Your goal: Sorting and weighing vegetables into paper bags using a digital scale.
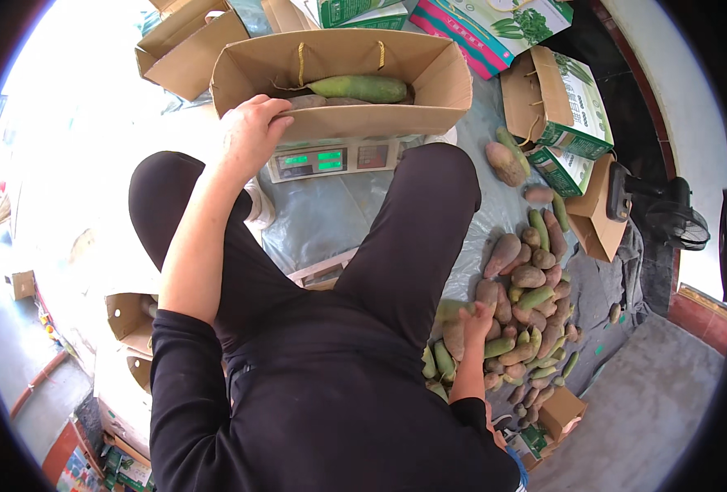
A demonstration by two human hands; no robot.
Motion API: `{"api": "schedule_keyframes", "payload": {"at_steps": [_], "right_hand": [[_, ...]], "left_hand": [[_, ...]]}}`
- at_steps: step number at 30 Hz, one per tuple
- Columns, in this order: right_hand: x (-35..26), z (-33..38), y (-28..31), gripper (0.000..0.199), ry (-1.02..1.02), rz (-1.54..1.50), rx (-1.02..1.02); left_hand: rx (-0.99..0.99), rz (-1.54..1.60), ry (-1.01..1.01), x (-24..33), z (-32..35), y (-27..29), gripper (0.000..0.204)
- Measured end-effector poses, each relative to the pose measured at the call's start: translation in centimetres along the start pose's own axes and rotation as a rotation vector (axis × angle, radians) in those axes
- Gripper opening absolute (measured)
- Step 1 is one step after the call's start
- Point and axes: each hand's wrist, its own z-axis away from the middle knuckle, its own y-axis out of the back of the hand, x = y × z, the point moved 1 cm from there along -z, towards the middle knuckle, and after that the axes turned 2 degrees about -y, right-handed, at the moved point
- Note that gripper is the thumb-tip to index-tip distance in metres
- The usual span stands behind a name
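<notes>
An open cardboard box [347, 123] with yellow cord handles stands on a digital scale [331, 160] with green lit figures. Inside lie a long green radish [359, 88] and several brownish roots. My left hand [249, 135] is closed over the box's near left edge, its fingers curled over the rim. At the right, my right hand [473, 322] reaches down to a heap of reddish-brown roots [529, 276] and green radishes [536, 297]. Its fingers are bent beside a large brownish root [454, 338]; what they hold is hidden.
Several printed produce boxes [577, 102] and an open brown box [595, 209] stand at the right, next to a black fan [675, 215]. Another open carton [190, 51] is at the far left. Clear plastic sheeting [314, 217] covers the floor before me.
</notes>
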Motion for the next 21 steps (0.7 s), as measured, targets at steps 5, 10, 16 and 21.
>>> {"api": "schedule_keyframes", "payload": {"at_steps": [5, 10, 16, 21], "right_hand": [[-15.8, -3.1, 2.2, 0.042, 0.145, -0.417, 0.081], [-30.8, -4.6, 7.1, 0.040, 0.497, -0.618, 0.214], [-43.1, -5.6, 6.0, 0.035, 0.732, -0.866, -0.012], [-49.0, -6.2, -2.1, 0.037, 0.607, -0.995, -0.400]], "left_hand": [[0.015, 0.013, 0.004, -0.5, 0.3, 0.3, 0.021], [-0.001, 0.019, -0.010, -0.2, 0.2, 0.3, 0.023], [-0.008, -0.009, -0.027, -0.2, 0.4, 0.4, 0.023], [-0.086, -0.072, -0.010, 0.0, 0.1, 0.3, 0.024]]}}
